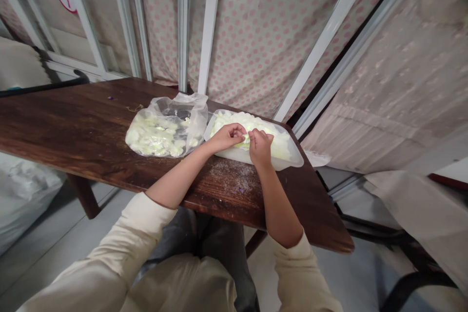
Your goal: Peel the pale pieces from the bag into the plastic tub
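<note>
My left hand (pixel 231 135) and my right hand (pixel 260 144) meet over a white plastic tray (pixel 292 158). The fingers of both are pinched around a small pale yellow-white piece (pixel 246 139), whose kind I cannot make out. Many similar pale pieces (pixel 239 119) are heaped in the tray, partly covered by my hands. Left of the tray lies an open clear plastic bag (pixel 199 102) with more whitish-yellow pieces (pixel 153 134) inside.
The dark wooden table (pixel 87 122) carries the tray near its right end. Pale crumbs (pixel 234 175) are scattered in front of the tray. A dotted curtain (pixel 263 48) hangs behind white frames at the back. A large translucent sack (pixel 25 190) stands on the floor at left.
</note>
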`<state>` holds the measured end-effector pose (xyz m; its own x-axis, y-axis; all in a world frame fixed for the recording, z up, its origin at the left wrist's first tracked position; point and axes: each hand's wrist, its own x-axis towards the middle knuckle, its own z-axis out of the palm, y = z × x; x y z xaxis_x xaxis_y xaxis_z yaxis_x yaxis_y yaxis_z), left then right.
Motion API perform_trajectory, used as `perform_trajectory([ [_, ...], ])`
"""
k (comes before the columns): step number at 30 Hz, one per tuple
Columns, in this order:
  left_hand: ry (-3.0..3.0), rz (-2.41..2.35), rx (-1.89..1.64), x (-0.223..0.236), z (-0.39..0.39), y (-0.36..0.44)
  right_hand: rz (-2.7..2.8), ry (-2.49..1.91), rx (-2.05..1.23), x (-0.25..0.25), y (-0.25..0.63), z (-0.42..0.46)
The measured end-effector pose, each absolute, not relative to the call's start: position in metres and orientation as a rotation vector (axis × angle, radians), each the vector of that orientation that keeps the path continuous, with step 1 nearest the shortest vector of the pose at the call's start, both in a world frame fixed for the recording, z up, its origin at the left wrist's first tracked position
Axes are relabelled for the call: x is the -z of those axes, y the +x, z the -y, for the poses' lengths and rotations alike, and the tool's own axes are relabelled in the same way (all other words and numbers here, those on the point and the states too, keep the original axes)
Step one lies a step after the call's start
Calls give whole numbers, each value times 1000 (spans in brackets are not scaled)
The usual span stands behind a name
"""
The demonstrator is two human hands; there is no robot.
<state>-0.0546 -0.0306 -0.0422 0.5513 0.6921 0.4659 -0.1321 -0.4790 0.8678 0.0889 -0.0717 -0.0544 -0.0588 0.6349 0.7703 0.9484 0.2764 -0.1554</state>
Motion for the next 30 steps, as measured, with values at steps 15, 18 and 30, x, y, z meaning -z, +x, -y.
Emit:
perform_trajectory([
  [15, 1747, -489, -1017, 38, 32, -58, 1793, -1446, 543, 54, 89, 72],
  [18, 1722, -497, -1030, 38, 31, -58, 1793, -1451, 555, 54, 89, 72],
  [30, 1761, -485, -943, 40, 30, -59, 1773, -1462, 559, 54, 88, 71],
])
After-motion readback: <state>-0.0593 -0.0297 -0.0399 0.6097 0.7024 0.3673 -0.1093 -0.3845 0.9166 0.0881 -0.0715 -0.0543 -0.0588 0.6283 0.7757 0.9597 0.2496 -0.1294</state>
